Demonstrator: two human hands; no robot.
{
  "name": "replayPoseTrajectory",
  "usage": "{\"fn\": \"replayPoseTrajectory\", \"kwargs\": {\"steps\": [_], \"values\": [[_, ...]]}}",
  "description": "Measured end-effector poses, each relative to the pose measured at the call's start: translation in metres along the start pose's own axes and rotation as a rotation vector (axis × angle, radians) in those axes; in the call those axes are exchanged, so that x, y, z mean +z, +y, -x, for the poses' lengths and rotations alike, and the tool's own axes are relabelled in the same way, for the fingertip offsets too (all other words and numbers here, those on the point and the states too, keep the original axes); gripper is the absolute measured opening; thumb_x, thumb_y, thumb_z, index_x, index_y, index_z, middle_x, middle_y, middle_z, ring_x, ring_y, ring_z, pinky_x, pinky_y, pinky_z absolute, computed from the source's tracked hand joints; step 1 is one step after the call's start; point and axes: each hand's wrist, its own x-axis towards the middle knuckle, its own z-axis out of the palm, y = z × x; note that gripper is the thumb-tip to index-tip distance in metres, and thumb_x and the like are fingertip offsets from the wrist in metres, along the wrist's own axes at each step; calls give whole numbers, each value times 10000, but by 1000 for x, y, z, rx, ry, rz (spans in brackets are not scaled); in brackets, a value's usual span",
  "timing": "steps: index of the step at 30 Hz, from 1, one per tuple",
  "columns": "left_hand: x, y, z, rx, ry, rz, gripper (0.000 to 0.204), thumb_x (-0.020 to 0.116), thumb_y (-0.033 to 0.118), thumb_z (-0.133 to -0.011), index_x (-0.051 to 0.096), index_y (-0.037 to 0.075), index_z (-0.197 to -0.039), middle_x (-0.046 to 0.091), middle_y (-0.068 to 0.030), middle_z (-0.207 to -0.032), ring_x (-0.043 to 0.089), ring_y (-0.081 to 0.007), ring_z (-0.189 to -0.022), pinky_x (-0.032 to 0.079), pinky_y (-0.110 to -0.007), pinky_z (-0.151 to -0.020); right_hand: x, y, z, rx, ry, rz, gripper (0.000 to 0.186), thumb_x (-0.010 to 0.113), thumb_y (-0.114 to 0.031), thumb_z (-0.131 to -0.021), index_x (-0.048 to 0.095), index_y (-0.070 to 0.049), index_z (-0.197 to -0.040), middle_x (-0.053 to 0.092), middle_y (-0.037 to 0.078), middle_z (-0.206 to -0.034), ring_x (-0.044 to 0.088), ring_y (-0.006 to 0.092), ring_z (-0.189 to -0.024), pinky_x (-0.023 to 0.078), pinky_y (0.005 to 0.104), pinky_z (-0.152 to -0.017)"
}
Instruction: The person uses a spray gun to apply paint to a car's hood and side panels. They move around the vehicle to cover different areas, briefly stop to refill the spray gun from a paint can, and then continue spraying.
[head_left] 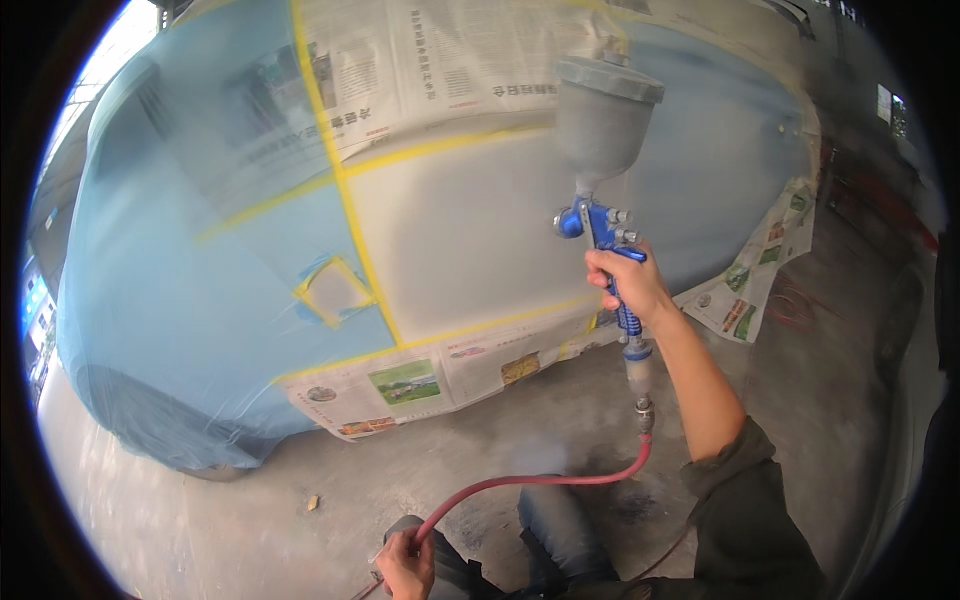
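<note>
My right hand [628, 283] is wrapped round the handle of a blue spray gun [603, 222], which stands upright with a grey paint cup [605, 125] on top. The gun is in front of a car's side panel [470, 235], whitish with a darker grey patch. Yellow masking tape [345, 185] frames that panel. Below the handle, a clear filter piece [640, 375] joins a red air hose [520, 482]. The hose sags leftward to my left hand [407, 565], which is closed round it near the lower edge.
Blue plastic sheeting [190, 300] covers the car's left part. Newspaper [430, 60] masks the area above the panel, and more newspaper sheets [410, 388] hang below. A red coiled line [795, 300] lies on the concrete floor [480, 430] at right. Another vehicle [900, 440] stands at the right edge.
</note>
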Motion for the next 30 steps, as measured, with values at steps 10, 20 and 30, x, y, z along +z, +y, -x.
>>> {"fn": "replayPoseTrajectory", "kwargs": {"steps": [10,20,30], "values": [[-3,32,-6,84,-208,19,147,658,163,-836,646,34,-905,583,-157,-718,568,-347,-640,463,-414,-602,-75,-11,-6,-74,273,64,138,582,-112,-820,522,-42,-718,497,16,-644,473,70,-533,316,210,-352],[-16,6,-2,32,-110,28,179,664,196,-840,668,70,-966,638,-165,-787,616,-325,-690,485,-390,-624,-19,-28,-3,-42,79,27,165,583,-129,-843,513,-63,-708,477,-1,-634,451,54,-542,298,204,-361],[-38,-1,3,-19,40,-21,154,674,203,-838,681,85,-935,621,-159,-706,600,-296,-595,466,-379,-556,57,-47,-19,-28,-303,-87,174,577,-125,-844,509,-63,-696,486,4,-651,455,53,-556,322,201,-371]]}}
